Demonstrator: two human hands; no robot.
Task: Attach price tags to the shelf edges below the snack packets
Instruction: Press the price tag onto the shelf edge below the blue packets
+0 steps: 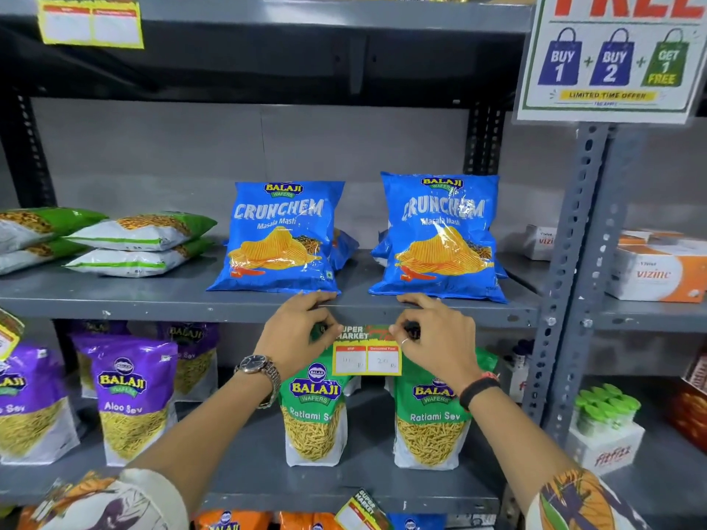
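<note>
A yellow and green price tag (366, 353) with two white price boxes hangs against the grey shelf edge (172, 311), between two blue Crunchem packets (281, 239) (440, 239) that stand on the shelf above it. My left hand (296, 334) pinches the tag's upper left corner and its fingers rest on the shelf lip. At the tag's upper right corner my right hand (432, 334) pinches it the same way. Both hands press the tag's top strip to the edge, hiding its corners.
Green and white packets (137, 242) lie stacked at the left of the same shelf. Purple Aloo Sev (130, 399) and green Ratlami Sev packets (313, 415) stand on the shelf below. More price tags (91, 22) (361, 510) hang on other edges. A promo sign (612, 59) and upright post (574, 262) stand at right.
</note>
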